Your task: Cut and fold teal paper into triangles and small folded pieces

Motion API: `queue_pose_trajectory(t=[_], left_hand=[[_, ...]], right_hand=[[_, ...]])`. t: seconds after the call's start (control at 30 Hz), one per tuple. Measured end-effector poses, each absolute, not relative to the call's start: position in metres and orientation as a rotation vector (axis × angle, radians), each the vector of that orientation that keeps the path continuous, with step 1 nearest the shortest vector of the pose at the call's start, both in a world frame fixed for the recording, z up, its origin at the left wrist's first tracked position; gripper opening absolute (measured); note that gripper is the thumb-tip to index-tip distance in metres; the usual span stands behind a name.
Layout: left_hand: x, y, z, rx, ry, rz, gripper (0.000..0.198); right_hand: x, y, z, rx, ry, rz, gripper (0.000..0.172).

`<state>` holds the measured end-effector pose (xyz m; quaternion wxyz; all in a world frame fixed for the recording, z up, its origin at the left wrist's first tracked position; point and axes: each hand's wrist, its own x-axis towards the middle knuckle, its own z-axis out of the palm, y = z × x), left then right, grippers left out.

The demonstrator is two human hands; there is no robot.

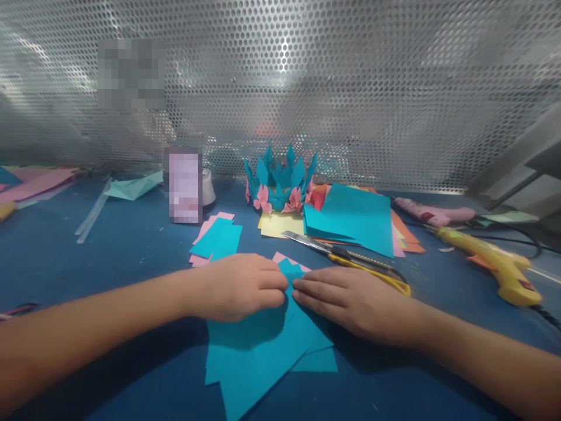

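Note:
Bright blue paper sheets (263, 356) lie overlapped on the table in front of me. Over them, my left hand (245, 286) is closed, its fingers curled at a small pointed blue paper (290, 269). My right hand (355, 298) meets it from the other side, fingers pressed together and their tips at that same paper. Both thumbs are hidden, and so is most of the piece between the fingertips. Pink paper (278, 256) shows just behind it. A box cutter (350, 260) with a yellow handle lies beyond my right hand, blade towards the left.
A blue paper crown (280, 181) with pink bows stands at the back. Right of it is a stack of coloured paper (355, 216). Yellow (491, 263) and pink glue guns (433, 211) lie at right with cables. A phone (184, 184) leans against a white spool (207, 187).

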<state>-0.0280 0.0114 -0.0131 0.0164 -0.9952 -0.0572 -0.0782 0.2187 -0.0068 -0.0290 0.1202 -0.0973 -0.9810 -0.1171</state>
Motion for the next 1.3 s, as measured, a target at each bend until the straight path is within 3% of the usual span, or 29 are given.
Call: queue_pose_trajectory(t=[0.17,0.33,0.67,1.3], left_hand=[[-0.031,-0.031,-0.031,-3.019,-0.634,-0.520,0.024],[-0.032,-0.050,-0.042,-2.972,-0.804,-0.566,0.027],[-0.038,-0.060,-0.052,-3.021,-0.929,-0.444,0.035],[-0.032,-0.053,-0.044,-2.958,-0.791,-0.574,0.026]], right_hand=[[0.219,-0.008,-0.030,-0.231,-2.840,-0.342,0.040],[0.218,-0.007,-0.029,-0.214,-2.848,-0.342,0.046],[0.218,-0.006,-0.028,-0.208,-2.884,-0.363,0.046],[0.219,-0.005,-0.030,-0.187,-2.887,-0.297,0.045]])
